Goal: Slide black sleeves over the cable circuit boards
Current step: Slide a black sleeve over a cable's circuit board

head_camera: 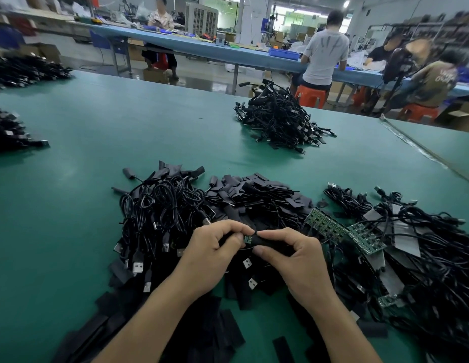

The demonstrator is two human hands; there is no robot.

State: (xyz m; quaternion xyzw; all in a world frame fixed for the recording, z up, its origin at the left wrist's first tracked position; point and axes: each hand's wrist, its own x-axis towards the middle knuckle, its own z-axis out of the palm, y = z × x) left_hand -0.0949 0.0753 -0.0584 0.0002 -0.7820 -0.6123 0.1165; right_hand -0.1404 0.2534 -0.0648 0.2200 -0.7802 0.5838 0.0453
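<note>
My left hand (212, 247) pinches a small green circuit board (247, 239) on a black cable, with only the board's tip showing between the fingertips. My right hand (288, 255) grips a black sleeve (264, 241) whose open end meets that board. Both hands hover over a heap of black USB cables (162, 213) and loose flat black sleeves (262, 195). A strip of bare green circuit boards (340, 231) lies just right of my right hand.
A tangle of cables with boards (424, 244) fills the right. Another cable pile (280, 121) sits farther back on the green table (97, 142), with more piles (8, 129) at the left edge. Loose sleeves (223, 328) lie near me. People work at a blue bench behind.
</note>
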